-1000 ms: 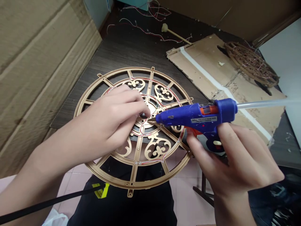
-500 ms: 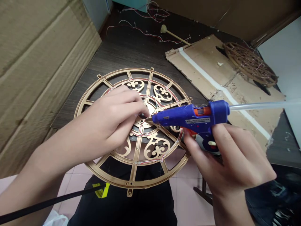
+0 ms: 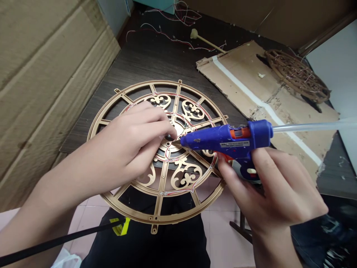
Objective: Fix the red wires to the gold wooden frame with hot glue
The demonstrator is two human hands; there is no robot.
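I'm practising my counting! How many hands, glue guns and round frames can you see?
Hands: 2 (left hand, right hand)
Glue guns: 1 (glue gun)
Round frames: 2 (gold frame, brown frame)
Total: 5

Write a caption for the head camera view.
Right hand points blue hot-glue gun at round gold frame under left hand.

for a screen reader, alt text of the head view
A right hand aims a blue hot glue gun at the hub of a flat gold openwork wheel laced with thin wires, with the left hand beside it. A brown wheel lies on cardboard behind.
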